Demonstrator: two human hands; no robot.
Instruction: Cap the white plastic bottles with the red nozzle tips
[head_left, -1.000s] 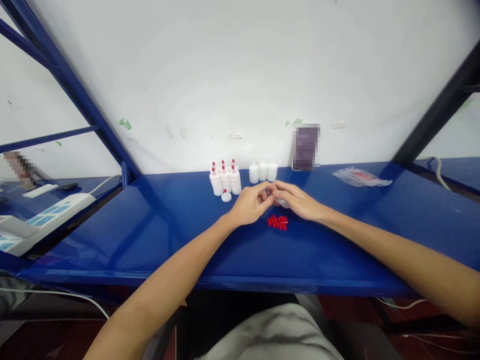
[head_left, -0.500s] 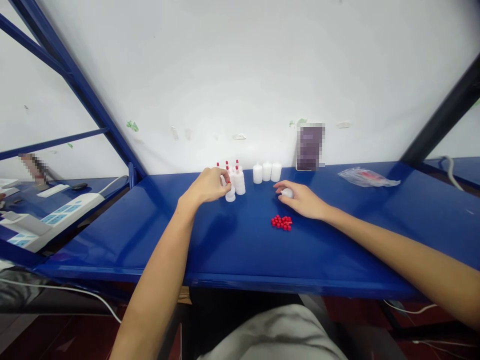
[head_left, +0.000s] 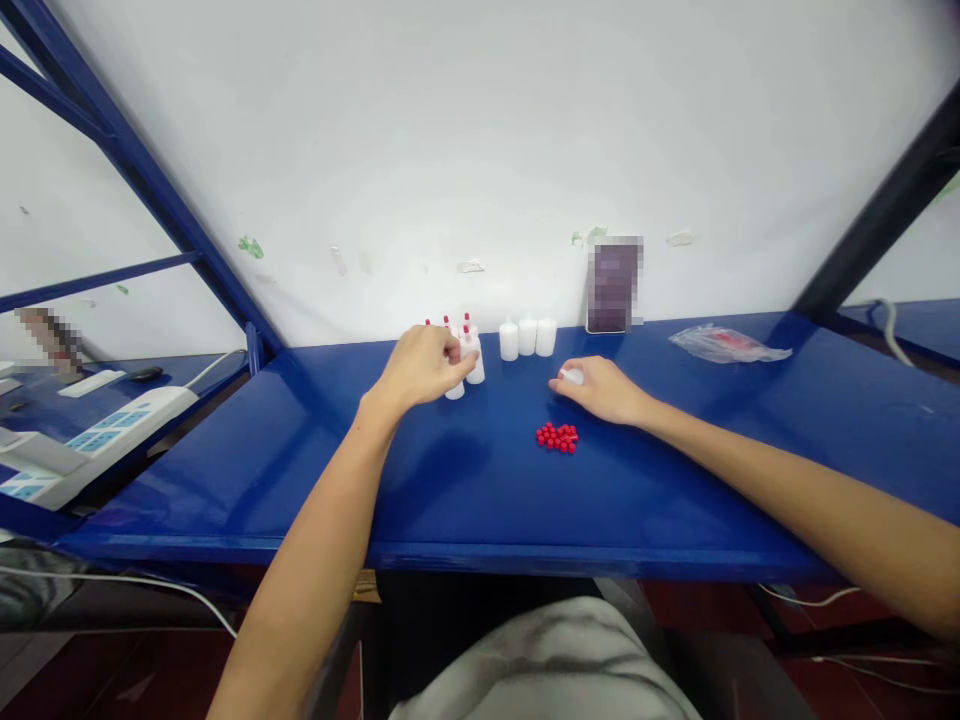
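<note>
My left hand (head_left: 421, 368) reaches to the cluster of small white bottles with red caps (head_left: 471, 356) at the back of the blue shelf (head_left: 315, 470). Its fingers are curled around one of those bottles. A white cap (head_left: 454, 391) lies just below the hand. My right hand (head_left: 600, 388) rests on the shelf with its fingers closed on a small white bottle (head_left: 572, 376) lying on its side. A small heap of red caps (head_left: 557, 438) lies in front of the right hand. Three uncapped white bottles (head_left: 526, 338) stand by the wall.
A clear plastic bag (head_left: 726, 345) lies at the back right. A dark blurred card (head_left: 614, 285) leans on the white wall. On the left, a lower blue surface holds a white power strip (head_left: 90, 440) and cable. Blue frame bars slant up at the left and right.
My left hand left the right hand and moved left and back to the capped bottles. My right hand stayed in place with the small white bottle.
</note>
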